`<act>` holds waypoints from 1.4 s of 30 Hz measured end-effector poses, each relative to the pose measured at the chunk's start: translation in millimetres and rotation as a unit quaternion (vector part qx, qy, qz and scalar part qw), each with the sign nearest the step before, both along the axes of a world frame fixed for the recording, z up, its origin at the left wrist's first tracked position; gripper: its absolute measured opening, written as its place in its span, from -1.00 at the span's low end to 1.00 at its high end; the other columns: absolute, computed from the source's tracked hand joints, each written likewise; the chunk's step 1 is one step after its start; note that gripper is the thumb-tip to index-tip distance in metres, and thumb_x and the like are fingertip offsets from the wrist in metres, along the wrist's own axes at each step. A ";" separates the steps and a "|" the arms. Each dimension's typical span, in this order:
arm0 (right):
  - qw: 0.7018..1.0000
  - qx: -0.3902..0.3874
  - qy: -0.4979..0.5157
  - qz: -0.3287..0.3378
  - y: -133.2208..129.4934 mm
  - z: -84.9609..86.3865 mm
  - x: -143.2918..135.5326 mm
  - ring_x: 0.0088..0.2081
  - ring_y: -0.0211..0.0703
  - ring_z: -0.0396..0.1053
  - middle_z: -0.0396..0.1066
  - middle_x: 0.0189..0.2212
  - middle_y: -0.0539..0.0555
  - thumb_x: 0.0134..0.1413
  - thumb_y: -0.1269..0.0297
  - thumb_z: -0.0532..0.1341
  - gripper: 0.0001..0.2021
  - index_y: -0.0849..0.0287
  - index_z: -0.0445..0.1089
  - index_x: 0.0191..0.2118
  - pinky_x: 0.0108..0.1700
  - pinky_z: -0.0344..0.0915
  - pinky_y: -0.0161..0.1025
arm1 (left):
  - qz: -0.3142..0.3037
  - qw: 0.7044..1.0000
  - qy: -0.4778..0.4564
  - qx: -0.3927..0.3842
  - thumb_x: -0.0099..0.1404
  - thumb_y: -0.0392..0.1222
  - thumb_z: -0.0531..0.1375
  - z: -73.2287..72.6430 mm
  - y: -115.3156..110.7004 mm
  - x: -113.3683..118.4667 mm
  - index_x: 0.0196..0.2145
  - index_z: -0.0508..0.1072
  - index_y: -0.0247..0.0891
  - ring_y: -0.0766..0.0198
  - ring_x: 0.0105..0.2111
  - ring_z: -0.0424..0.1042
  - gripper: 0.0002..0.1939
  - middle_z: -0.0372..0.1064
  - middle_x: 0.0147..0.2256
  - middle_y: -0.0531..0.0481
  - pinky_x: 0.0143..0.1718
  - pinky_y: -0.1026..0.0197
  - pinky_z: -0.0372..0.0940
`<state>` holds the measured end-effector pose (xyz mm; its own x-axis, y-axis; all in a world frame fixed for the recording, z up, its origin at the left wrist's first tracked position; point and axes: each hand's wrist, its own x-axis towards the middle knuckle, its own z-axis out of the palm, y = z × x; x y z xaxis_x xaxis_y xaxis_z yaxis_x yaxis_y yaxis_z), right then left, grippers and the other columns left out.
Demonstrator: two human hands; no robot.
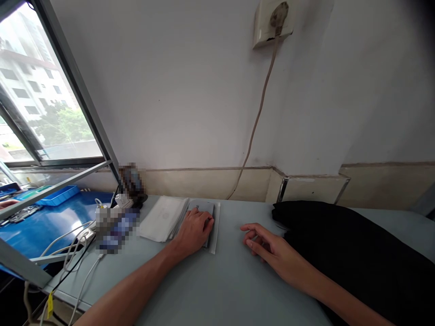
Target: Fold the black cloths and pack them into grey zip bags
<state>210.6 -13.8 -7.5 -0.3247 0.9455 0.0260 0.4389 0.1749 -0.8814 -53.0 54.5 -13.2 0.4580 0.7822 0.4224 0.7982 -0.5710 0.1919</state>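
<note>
My left hand (193,231) lies on a flat grey packet (210,209) in a clear plastic sleeve, its fingers bent and closed at the packet. Dark letters, partly covered by the fingers, show on the packet. Directly left of it is a stack of white, thin bags or sleeves (163,219), fanned a little and touching the packet. To the right, my right hand (268,249) hovers over or rests on the grey table (224,285); I cannot tell which. Its fingers are loosely curved and apart, with nothing in them. A black cloth (346,253) lies beside and behind this hand.
White and black cables (73,249) run past a blurred phone-like object (118,231) on the left. A metal frame (81,172) separates a blue work surface (71,217) with a blue tray (61,195). A cord (260,108) hangs from the wall socket (272,22).
</note>
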 end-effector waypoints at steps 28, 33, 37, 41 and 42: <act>1.000 0.011 -0.008 -0.003 -0.2 0.1 -0.6 -0.23 -0.07 0.43 0.47 -0.17 0.08 0.40 -0.09 0.06 -0.55 0.04 0.31 0.21 -0.18 0.43 -0.13 | 0.003 1.000 0.006 -0.015 0.53 -0.19 0.08 3.6 -1.7 0.9 -0.25 0.47 -0.20 0.07 -0.20 0.39 -0.79 0.51 -0.28 -0.05 -0.09 0.05 0.26; 0.999 0.038 -0.027 -0.015 -1.7 3.5 1.1 -0.26 -0.06 0.46 0.50 -0.17 0.09 0.38 -0.10 0.06 -0.55 0.03 0.34 0.19 -0.23 0.45 -0.15 | 0.001 1.000 0.002 -0.014 0.53 -0.18 0.08 3.4 -1.3 0.2 -0.25 0.46 -0.20 0.08 -0.21 0.38 -0.79 0.51 -0.29 -0.05 -0.10 0.05 0.26; 0.980 0.136 -0.095 -0.113 4.2 36.0 31.6 -0.30 -0.05 0.48 0.52 -0.19 0.05 0.31 -0.14 0.08 -0.55 -0.07 0.38 0.16 -0.22 0.44 -0.13 | -0.008 1.000 0.000 -0.015 0.54 -0.18 0.07 1.7 -0.7 -1.7 -0.25 0.46 -0.20 0.08 -0.21 0.37 -0.78 0.52 -0.28 -0.03 -0.11 0.04 0.24; 0.914 0.215 -0.161 -0.305 21.7 73.7 88.8 -0.21 0.09 0.53 0.56 -0.18 0.06 0.21 -0.18 0.11 -0.53 -0.12 0.39 0.11 -0.16 0.44 -0.06 | -0.013 1.000 -0.006 -0.007 0.54 -0.18 0.08 -1.1 0.5 -3.2 -0.23 0.46 -0.19 0.07 -0.19 0.38 -0.80 0.54 -0.25 -0.02 -0.09 0.03 0.22; 0.895 0.223 -0.202 -0.329 28.2 75.0 104.0 -0.18 0.13 0.53 0.55 -0.16 0.09 0.22 -0.18 0.06 -0.53 -0.10 0.40 0.09 -0.15 0.44 -0.02 | -0.013 1.000 -0.007 -0.007 0.54 -0.18 0.08 -1.5 0.7 -3.2 -0.23 0.46 -0.19 0.07 -0.19 0.38 -0.80 0.54 -0.25 -0.01 -0.10 0.03 0.22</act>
